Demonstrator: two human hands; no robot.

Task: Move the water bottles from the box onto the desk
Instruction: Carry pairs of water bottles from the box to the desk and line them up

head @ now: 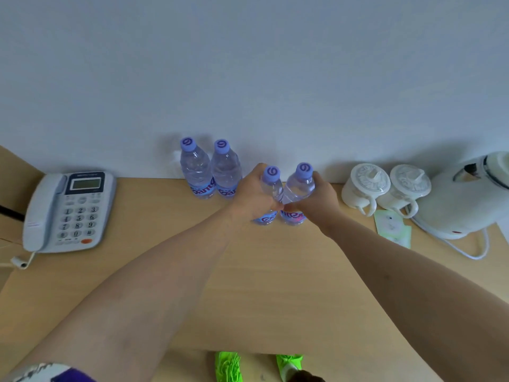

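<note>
Two clear water bottles with purple caps stand upright against the wall on the wooden desk (248,285): one bottle (194,168) on the left and a second bottle (226,169) beside it. In front and to the right, my left hand (252,194) grips a third bottle (271,179) around its middle. My right hand (319,201) grips a fourth bottle (300,181) the same way. Both held bottles are upright, side by side, with their bases at the desk surface. The box is not in view.
A grey desk telephone (70,212) sits at the left. Two white lidded cups (365,186) (406,188) and a white electric kettle (465,199) with its cord stand at the right, with small green packets (392,226) in front. Green shoes (228,366) show below the desk's front edge.
</note>
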